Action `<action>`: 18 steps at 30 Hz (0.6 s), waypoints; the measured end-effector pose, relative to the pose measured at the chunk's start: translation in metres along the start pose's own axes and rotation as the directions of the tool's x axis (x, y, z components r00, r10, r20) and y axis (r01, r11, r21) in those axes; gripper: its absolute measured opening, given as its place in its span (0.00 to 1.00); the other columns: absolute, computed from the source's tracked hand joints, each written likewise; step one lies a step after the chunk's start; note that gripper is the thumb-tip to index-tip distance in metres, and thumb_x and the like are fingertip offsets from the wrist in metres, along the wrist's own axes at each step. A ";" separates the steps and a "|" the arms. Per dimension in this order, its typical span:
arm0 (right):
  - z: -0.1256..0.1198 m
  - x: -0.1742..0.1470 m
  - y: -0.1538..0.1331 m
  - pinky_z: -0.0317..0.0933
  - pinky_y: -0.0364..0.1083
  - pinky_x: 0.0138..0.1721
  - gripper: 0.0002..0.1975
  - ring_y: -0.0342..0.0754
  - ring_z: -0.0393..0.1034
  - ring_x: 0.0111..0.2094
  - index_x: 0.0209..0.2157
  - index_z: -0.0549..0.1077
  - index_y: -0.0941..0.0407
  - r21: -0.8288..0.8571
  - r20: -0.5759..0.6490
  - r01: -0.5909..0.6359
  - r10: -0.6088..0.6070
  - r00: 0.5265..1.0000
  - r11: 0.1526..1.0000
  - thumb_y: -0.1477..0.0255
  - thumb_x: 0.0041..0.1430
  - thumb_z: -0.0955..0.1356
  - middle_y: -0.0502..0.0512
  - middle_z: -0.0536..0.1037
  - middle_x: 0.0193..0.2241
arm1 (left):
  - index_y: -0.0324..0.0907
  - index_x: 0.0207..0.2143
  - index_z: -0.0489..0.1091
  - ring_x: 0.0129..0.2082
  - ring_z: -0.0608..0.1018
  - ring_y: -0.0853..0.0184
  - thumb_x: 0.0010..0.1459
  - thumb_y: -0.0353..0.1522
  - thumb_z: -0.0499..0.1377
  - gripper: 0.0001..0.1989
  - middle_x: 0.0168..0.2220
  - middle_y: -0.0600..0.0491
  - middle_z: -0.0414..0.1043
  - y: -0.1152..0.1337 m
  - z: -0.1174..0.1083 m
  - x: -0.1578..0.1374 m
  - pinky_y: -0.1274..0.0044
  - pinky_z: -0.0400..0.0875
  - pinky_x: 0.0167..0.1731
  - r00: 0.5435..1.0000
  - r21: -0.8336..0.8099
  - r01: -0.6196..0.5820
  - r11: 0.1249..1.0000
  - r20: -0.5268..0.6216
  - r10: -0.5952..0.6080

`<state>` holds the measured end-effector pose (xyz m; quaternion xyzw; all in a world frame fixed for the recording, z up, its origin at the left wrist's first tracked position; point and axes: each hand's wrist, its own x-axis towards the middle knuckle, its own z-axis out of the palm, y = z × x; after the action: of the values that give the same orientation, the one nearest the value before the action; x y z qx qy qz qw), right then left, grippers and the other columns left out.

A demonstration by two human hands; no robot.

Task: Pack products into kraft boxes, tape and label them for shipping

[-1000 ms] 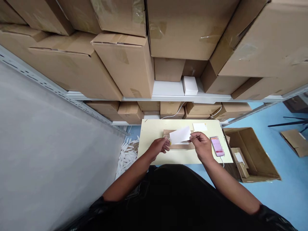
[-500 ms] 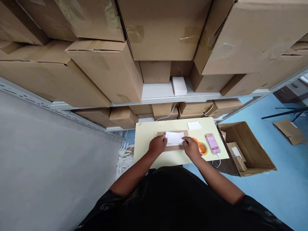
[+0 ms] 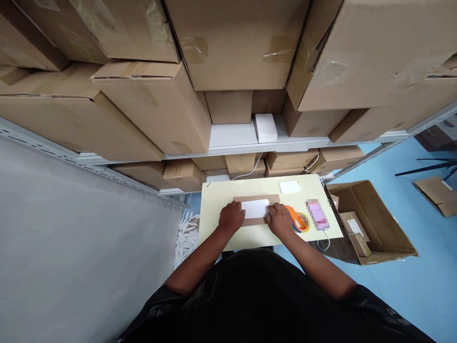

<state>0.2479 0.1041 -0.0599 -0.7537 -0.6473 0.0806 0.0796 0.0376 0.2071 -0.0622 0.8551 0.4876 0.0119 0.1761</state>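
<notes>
The left hand (image 3: 232, 216) and right hand (image 3: 279, 219) are narrowly curled at opposite ends of the white paper slip (image 3: 254, 208), which is laid over the brown cardboard package (image 3: 253, 221) on the desk (image 3: 214, 191); whether it is pinched cannot be told, but it is best kept square and flattened evenly.

White sheet (image 3: 254, 208), brown cardboard (image 3: 254, 222), pale yellow desk (image 3: 216, 191).
At right, a bright orange tool (image 3: 293, 216) with yellow and blue parts, a pink phone (image 3: 317, 214), light-blue floor (image 3: 430, 247); far, tan boxes (image 3: 235, 43); left, grey wall (image 3: 89, 233); near, black shirt (image 3: 250, 295).
</notes>
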 end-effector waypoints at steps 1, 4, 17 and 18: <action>0.000 0.001 0.000 0.59 0.55 0.52 0.17 0.61 0.67 0.51 0.53 0.78 0.56 0.008 -0.015 0.039 -0.039 0.999 0.999 0.70 0.68 0.63 0.66 0.77 0.49 | 0.40 0.48 0.76 0.51 0.77 0.51 0.67 0.36 0.57 0.13 0.49 0.39 0.77 -0.001 0.002 -0.001 0.64 0.69 0.50 0.996 0.012 -0.069 0.998 -0.057 0.070; 0.005 0.006 -0.001 0.54 0.59 0.59 0.22 0.63 0.61 0.59 0.63 0.71 0.54 0.017 -0.027 0.131 -0.130 0.991 0.991 0.66 0.71 0.62 0.66 0.73 0.59 | 0.41 0.54 0.75 0.61 0.71 0.49 0.66 0.31 0.57 0.16 0.58 0.39 0.72 -0.002 0.010 -0.004 0.60 0.63 0.60 0.960 0.041 -0.239 0.970 -0.137 0.243; 0.017 -0.009 0.070 0.63 0.59 0.60 0.30 0.63 0.66 0.61 0.64 0.68 0.58 0.596 0.018 -0.191 0.225 0.974 0.780 0.59 0.65 0.65 0.68 0.69 0.63 | 0.38 0.65 0.65 0.69 0.65 0.51 0.67 0.44 0.56 0.29 0.68 0.36 0.63 0.001 0.035 -0.044 0.59 0.59 0.68 0.892 -0.598 0.289 0.747 -0.116 -0.437; 0.019 -0.011 0.076 0.65 0.58 0.57 0.30 0.61 0.70 0.58 0.63 0.69 0.57 0.653 0.133 -0.277 0.254 0.958 0.705 0.57 0.65 0.65 0.67 0.72 0.61 | 0.40 0.65 0.64 0.67 0.68 0.51 0.67 0.47 0.55 0.30 0.67 0.37 0.65 0.004 0.037 -0.049 0.59 0.62 0.66 0.869 -0.669 0.366 0.647 -0.004 -0.495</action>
<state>0.3148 0.0821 -0.0947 -0.7592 -0.4617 0.3287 0.3198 0.0226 0.1534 -0.0885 0.5936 0.6562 0.2172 0.4121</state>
